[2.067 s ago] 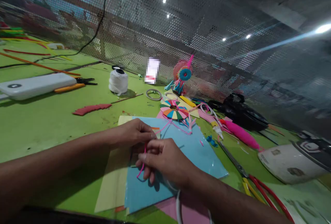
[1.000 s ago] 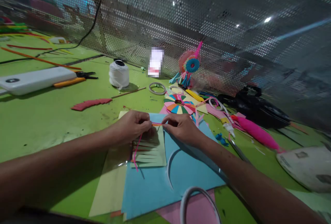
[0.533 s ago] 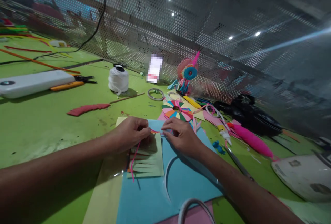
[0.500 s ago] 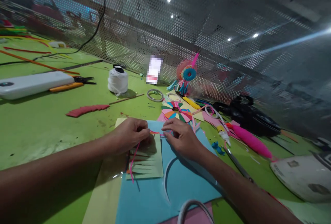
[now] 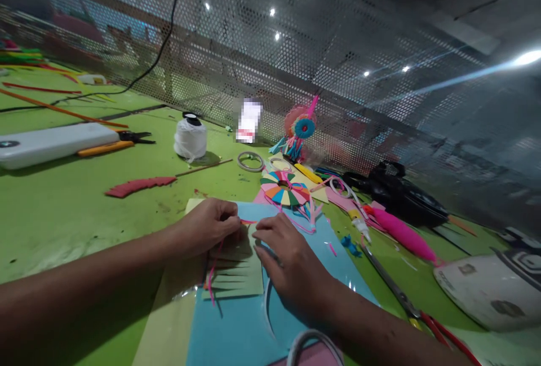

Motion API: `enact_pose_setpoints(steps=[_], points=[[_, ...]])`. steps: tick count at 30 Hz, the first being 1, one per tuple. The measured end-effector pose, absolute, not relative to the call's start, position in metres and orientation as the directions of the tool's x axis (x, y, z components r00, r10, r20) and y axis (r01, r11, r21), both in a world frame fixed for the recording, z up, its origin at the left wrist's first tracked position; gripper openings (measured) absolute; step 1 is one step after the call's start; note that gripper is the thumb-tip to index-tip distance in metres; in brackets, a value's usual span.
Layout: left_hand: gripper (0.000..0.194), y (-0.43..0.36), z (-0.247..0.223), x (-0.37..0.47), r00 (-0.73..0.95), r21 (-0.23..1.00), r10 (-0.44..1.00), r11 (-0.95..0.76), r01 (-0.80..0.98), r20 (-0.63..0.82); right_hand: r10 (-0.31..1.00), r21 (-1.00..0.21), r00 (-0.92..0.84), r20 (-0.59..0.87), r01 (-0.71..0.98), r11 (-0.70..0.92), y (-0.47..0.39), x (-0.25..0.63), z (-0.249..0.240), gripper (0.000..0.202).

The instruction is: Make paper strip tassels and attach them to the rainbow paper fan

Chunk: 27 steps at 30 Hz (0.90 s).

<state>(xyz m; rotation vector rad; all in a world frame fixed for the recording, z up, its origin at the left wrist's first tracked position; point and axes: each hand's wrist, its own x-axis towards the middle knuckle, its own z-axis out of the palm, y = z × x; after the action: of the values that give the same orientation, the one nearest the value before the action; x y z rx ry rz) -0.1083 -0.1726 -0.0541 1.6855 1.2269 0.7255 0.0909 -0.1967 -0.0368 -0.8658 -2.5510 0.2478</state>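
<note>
My left hand pinches a thin pink strand over the pale green paper card. One end of the strand hangs down across the card's slit left side, and a short length runs right from my fingertips. My right hand is just right of the card, fingers apart and slightly bent, with nothing visible in it. Beneath lies a blue sheet, partly over a pale yellow sheet. A multicoloured paper rosette and a small pink scrap lie beyond my right hand.
Scissors, a glue tube and a bright pink yarn bundle lie on the right. A white thread spool, pliers and a folded red paper strip are left. A perforated metal screen stands behind.
My right hand has moved down and slightly left, closer to the card. The pink scrap on the blue sheet and the scissors' red handles have come into view. My left hand keeps its pinch.
</note>
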Motion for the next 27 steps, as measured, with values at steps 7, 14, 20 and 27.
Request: enact_pose_setpoints(steps=[7,14,20,27], points=[[0.022,-0.179,-0.044,-0.106,0.314,0.882,0.948,-0.111,0.458,-0.044,0.691,-0.292,-0.533,0.488,0.646,0.705,-0.148,0.109,-0.036,0.007],[0.023,-0.179,-0.050,-0.110,0.371,0.810,0.926,-0.268,0.521,0.067,0.687,-0.225,-0.701,0.191,0.650,0.726,-0.109,0.130,-0.003,0.034],[0.023,-0.181,-0.052,-0.113,0.513,0.735,0.835,-0.473,0.486,0.199,0.704,-0.184,-0.679,0.208,0.679,0.710,-0.128,0.126,-0.020,0.036],[0.016,-0.189,-0.040,-0.118,0.722,0.651,0.643,-0.666,0.363,0.256,0.962,-0.305,-0.196,0.188,0.920,0.247,-0.026,0.161,-0.010,0.032]])
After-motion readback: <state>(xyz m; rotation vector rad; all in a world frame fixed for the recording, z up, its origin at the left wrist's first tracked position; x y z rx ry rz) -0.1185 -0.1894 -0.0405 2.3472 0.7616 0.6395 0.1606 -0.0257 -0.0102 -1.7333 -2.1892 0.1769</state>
